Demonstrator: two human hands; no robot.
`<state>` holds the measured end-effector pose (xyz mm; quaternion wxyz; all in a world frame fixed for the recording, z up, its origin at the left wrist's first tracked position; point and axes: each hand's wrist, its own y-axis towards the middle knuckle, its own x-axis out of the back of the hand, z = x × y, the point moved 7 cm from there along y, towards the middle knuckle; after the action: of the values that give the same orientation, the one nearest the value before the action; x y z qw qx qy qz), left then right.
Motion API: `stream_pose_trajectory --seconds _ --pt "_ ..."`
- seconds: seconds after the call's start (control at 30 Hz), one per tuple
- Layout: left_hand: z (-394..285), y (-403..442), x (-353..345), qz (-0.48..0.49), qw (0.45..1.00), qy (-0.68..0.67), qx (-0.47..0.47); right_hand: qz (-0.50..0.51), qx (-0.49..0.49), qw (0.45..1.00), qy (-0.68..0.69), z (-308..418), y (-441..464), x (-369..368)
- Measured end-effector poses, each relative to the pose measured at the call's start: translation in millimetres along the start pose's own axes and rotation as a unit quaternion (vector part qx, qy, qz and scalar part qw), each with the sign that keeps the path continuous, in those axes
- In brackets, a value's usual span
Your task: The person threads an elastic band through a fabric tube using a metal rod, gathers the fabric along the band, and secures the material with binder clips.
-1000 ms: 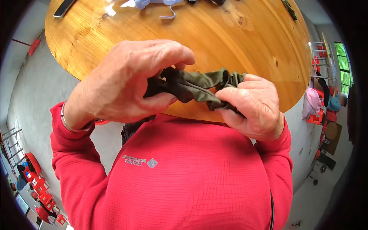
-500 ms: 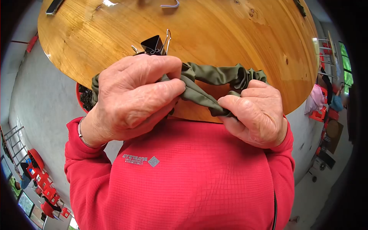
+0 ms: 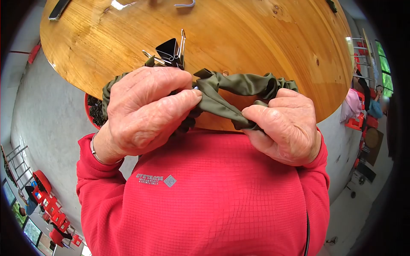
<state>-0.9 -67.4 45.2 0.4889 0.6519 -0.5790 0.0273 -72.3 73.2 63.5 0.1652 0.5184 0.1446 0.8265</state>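
A gathered olive-green satiny fabric tube [image 3: 247,84] is bunched into a loop near the table's front edge. My right hand [image 3: 284,123] pinches its near strand between thumb and curled fingers. On the other side, my left hand [image 3: 147,111] is closed around the fabric, its thumb tip at a fold; a tiny pale bit shows there, too small to name. The fingers' undersides are hidden. Just beyond my left hand, black binder clips [image 3: 167,49] with silver handles stand at the fabric, partly covered by the hand.
A glossy round wooden table [image 3: 256,34] fills the top. On it lie a dark flat object [image 3: 59,9] and a pale purple hook-shaped piece [image 3: 185,4]. A red basin [image 3: 92,113] with dark contents sits below the left edge. Red stools [image 3: 51,207] and people are farther off.
My left hand has shifted slightly left and its thumb and finger have drawn back from the fold. More of the folded fabric shows between the hands. My right hand keeps its pinch.
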Motion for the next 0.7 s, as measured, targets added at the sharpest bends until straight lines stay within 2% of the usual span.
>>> stream_pose_trajectory --seconds 0.33,0.7 --pt "1.2 2.5 -3.2 0.015 1.0 -0.021 -0.01 0.017 -0.01 1.0 -0.002 1.0 -3.3 0.9" --pt "5.5 8.2 -6.4 0.073 0.995 -0.058 -0.033 0.032 -0.017 0.999 0.007 0.3 -7.8 -1.8"
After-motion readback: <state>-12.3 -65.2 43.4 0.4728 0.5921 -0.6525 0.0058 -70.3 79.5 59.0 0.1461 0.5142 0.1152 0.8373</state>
